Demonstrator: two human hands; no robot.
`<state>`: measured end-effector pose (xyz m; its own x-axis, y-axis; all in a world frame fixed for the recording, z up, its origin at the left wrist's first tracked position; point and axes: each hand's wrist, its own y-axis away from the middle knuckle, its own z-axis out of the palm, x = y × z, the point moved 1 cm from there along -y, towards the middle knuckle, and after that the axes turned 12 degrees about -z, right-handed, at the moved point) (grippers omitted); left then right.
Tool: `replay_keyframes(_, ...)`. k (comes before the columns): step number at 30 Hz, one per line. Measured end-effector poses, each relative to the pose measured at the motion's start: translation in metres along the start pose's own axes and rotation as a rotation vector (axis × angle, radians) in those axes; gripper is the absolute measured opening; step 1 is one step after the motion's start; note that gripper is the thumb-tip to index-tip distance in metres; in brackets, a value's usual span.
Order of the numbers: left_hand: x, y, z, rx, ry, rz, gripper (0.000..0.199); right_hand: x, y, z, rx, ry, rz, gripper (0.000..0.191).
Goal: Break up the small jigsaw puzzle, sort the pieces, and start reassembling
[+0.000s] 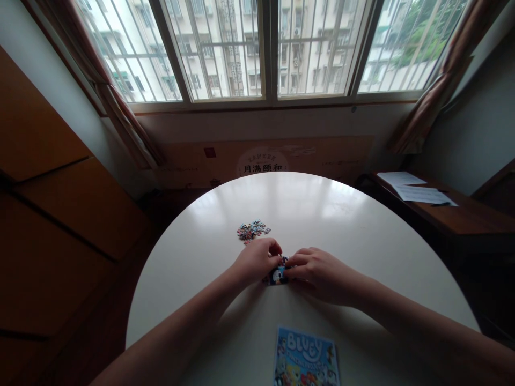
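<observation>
Between the left hand [256, 260] and right hand [322, 272], on the glossy white round bench [193, 252], lies a small blue-and-black jigsaw patch [277, 276]. Left fingers curl at its far edge, right fingers cover its right side; I can't tell whether either pinches.

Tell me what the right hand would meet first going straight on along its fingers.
Most likely the partly assembled puzzle, right at the fingertips of the right hand; just beyond it comes the left hand. Whether the fingers would slide over the puzzle is unclear.
</observation>
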<state>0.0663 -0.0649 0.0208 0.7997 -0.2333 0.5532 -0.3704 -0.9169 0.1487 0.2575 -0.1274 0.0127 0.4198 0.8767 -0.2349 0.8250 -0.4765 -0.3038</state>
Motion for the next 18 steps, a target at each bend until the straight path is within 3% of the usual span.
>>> replay_keyframes(9, -0.011, -0.010, -0.003, 0.031, 0.185, -0.005, 0.013, -0.001, 0.000, 0.000, -0.019, 0.021, -0.007, 0.022)
replay_keyframes(13, -0.025, -0.015, -0.020, 0.078, 0.278, -0.033, 0.012, -0.002, 0.000, -0.001, -0.020, 0.040, -0.011, 0.023)
replay_keyframes(18, -0.050, -0.023, -0.049, 0.268, 0.208, -0.153, 0.009, -0.002, 0.001, 0.000, -0.016, 0.042, -0.015, 0.024)
